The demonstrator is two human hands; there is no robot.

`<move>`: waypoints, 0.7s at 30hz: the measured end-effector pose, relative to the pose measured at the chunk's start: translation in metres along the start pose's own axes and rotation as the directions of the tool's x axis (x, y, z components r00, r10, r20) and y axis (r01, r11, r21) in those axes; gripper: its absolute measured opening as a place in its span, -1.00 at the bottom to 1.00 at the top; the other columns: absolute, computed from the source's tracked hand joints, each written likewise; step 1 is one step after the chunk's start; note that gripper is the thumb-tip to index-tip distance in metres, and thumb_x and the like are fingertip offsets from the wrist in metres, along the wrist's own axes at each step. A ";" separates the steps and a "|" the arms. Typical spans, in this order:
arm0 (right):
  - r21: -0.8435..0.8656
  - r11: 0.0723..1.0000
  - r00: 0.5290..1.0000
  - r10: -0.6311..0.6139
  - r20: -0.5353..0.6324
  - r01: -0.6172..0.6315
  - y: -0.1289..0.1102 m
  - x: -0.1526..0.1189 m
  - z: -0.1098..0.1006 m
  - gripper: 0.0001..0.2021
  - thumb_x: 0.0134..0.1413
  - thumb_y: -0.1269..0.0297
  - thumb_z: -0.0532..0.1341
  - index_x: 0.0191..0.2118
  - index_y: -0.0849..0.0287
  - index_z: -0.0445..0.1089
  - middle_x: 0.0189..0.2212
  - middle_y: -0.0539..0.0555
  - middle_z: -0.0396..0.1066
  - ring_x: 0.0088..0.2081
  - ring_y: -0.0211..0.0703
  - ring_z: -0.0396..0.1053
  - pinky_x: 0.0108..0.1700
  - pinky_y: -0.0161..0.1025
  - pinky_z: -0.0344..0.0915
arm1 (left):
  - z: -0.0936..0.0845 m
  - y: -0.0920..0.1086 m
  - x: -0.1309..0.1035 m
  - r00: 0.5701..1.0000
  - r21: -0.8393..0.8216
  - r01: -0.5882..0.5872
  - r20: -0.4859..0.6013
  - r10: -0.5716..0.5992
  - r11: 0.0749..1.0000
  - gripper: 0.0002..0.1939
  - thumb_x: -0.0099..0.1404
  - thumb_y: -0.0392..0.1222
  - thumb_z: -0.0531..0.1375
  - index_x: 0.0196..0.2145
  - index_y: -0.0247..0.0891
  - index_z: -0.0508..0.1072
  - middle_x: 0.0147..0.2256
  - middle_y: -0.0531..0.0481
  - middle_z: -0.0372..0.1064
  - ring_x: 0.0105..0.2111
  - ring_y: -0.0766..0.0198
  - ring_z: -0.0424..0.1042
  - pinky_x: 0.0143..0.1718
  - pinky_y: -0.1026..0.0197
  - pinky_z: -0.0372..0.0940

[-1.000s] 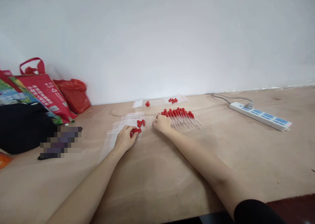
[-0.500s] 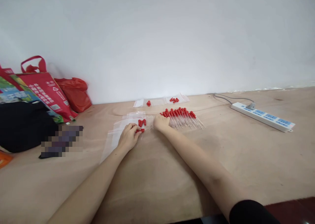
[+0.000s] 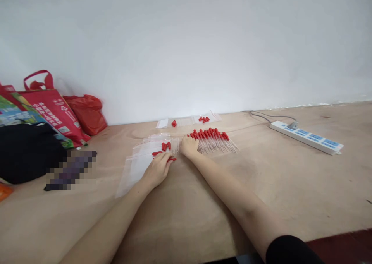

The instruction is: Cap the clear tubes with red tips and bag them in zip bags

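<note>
My left hand is closed, thumb and fingers pinching a red rubber dropper bulb just above the table. Past its knuckles lie more loose red bulbs, some on clear zip bags. My right hand is curled, its fingertips turned away, so whatever they hold is hidden. It rests between a short row of bare clear tubes on its left and a row of droppers on its right. Those droppers have red bulbs at the far end and thin clear stems pointing toward me.
Against the wall lies another clear bag with red bulbs at both ends. A white power strip with a plugged-in cord is on the right. At left stand a red printed bag, a red plastic bag and a black cloth item.
My left hand has shifted slightly right and nearer me with a red bulb in its fingertips, uncovering another bulb behind it. My right hand stays in about the same place.
</note>
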State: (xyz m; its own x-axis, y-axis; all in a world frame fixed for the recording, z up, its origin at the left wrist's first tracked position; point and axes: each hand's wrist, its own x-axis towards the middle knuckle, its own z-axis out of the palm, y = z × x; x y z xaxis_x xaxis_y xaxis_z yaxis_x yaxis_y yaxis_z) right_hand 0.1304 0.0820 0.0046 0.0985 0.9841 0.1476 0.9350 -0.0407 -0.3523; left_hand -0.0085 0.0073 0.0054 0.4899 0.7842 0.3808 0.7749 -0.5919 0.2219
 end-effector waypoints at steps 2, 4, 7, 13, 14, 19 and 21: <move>-0.002 1.000 1.000 0.006 0.006 -0.006 -0.003 0.001 0.000 -0.73 -0.01 0.45 0.03 -0.15 0.38 0.30 -0.24 0.33 0.38 -0.14 0.00 0.32 -0.15 -0.13 0.06 | 0.001 0.002 -0.001 1.000 -0.016 -0.024 0.007 0.024 1.000 -0.77 0.25 -0.33 -0.08 -0.18 -0.27 0.28 -0.25 -0.12 0.25 -0.23 0.18 0.28 -0.21 0.15 0.21; -0.008 1.000 1.000 0.004 0.009 -0.004 -0.003 -0.001 -0.002 -0.73 -0.01 0.46 0.04 -0.15 0.40 0.29 -0.24 0.36 0.37 -0.13 0.01 0.31 -0.15 -0.13 0.06 | 0.001 0.005 -0.002 0.999 -0.049 -0.040 -0.001 0.040 0.998 -0.76 0.25 -0.34 -0.10 -0.19 -0.28 0.30 -0.27 -0.11 0.23 -0.26 0.22 0.28 -0.23 0.18 0.22; -0.023 0.999 0.999 -0.037 -0.001 0.037 0.005 -0.010 -0.011 -0.73 -0.01 0.44 0.06 -0.15 0.39 0.29 -0.18 0.37 0.32 -0.11 0.02 0.27 -0.15 -0.15 0.07 | 0.002 0.009 -0.002 0.999 -0.106 -0.030 -0.028 0.027 0.994 -0.80 0.26 -0.30 -0.07 -0.28 -0.28 0.33 -0.31 -0.07 0.23 -0.30 0.25 0.30 -0.25 0.20 0.23; 0.081 0.894 0.892 -0.426 -0.148 0.441 0.070 -0.054 -0.029 -0.76 0.10 0.42 -0.04 -0.14 0.24 0.27 -0.20 0.19 0.26 -0.19 -0.14 0.24 -0.22 -0.24 0.10 | 0.005 0.020 -0.001 0.998 -0.214 0.053 -0.023 -0.059 0.975 -0.88 0.23 -0.22 0.00 -0.36 -0.25 0.31 -0.40 0.00 0.30 -0.41 0.27 0.31 -0.37 0.23 0.22; 0.105 0.861 0.860 -0.474 -0.188 0.497 0.084 -0.064 -0.031 -0.76 0.12 0.42 -0.05 -0.14 0.22 0.27 -0.22 0.17 0.26 -0.20 -0.15 0.24 -0.22 -0.24 0.09 | 0.007 0.023 -0.002 0.997 -0.248 0.075 -0.010 -0.080 0.966 -0.89 0.23 -0.22 0.01 -0.35 -0.25 0.30 -0.42 0.02 0.31 -0.43 0.28 0.31 -0.39 0.25 0.22; 0.102 0.750 0.750 -0.626 -0.212 0.654 0.126 -0.100 -0.039 -0.77 0.13 0.41 -0.03 -0.14 0.14 0.30 -0.35 0.08 0.32 -0.30 -0.22 0.25 -0.21 -0.22 0.01 | 0.014 0.044 -0.004 0.988 -0.405 0.151 0.064 -0.137 0.902 -0.89 0.21 -0.18 0.03 -0.34 -0.24 0.28 -0.44 0.05 0.35 -0.45 0.30 0.33 -0.41 0.26 0.22; 0.111 0.734 0.738 -0.642 -0.207 0.670 0.128 -0.105 -0.040 -0.77 0.14 0.39 -0.02 -0.14 0.13 0.30 -0.38 0.06 0.35 -0.34 -0.25 0.26 -0.23 -0.23 -0.02 | 0.015 0.051 -0.004 0.989 -0.420 0.146 0.076 -0.125 0.896 -0.89 0.20 -0.17 0.04 -0.35 -0.23 0.29 -0.44 0.06 0.35 -0.46 0.31 0.32 -0.42 0.27 0.21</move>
State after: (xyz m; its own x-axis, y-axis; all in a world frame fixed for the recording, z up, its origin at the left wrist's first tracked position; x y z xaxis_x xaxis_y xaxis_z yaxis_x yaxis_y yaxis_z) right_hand 0.2531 -0.0331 -0.0186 -0.4569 0.7168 0.5268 0.7145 0.6485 -0.2627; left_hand 0.0351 -0.0238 0.0021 0.4182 0.8640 0.2805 0.5978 -0.4943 0.6311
